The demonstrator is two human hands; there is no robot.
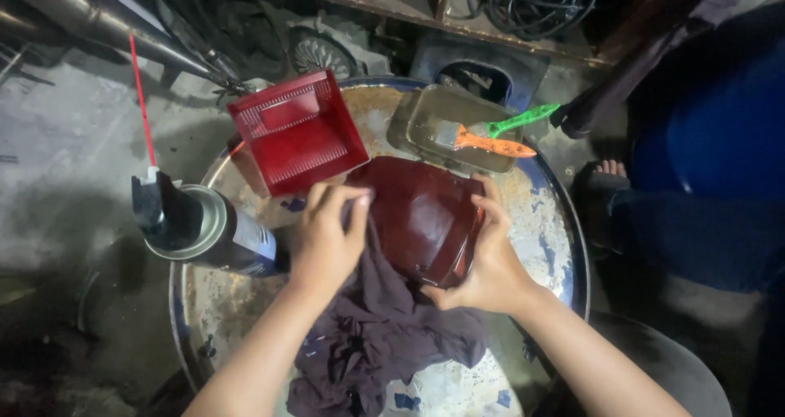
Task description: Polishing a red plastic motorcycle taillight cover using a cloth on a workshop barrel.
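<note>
At the centre of the frame, on the round, rust-stained metal drum top (536, 212) that serves as the bench, both hands work on a dark red, glossy plastic lamp cover (419, 217). The right hand (489, 257) has its grip clamped on the cover's right and lower edge, fingers curled over the rim. The left hand (327, 229) has its grip closed on a bunched dark purple cloth (372, 335) and presses it against the cover's left side. To wipe well, I judge the right hand should keep the cover braced while the cloth moves in firm strokes along the surface, turning to a clean fold as it soils.

The cover lies tilted, its long axis running from upper left to lower right, domed face up. Just above it at upper left sits a bright red ribbed plastic lens (296, 131); at upper right a shallow grey tray (425, 114) holds an orange-handled paintbrush (482, 141) and a green-handled tool (519, 121). At left lies a dark spray can with a red straw (200, 225).
</note>
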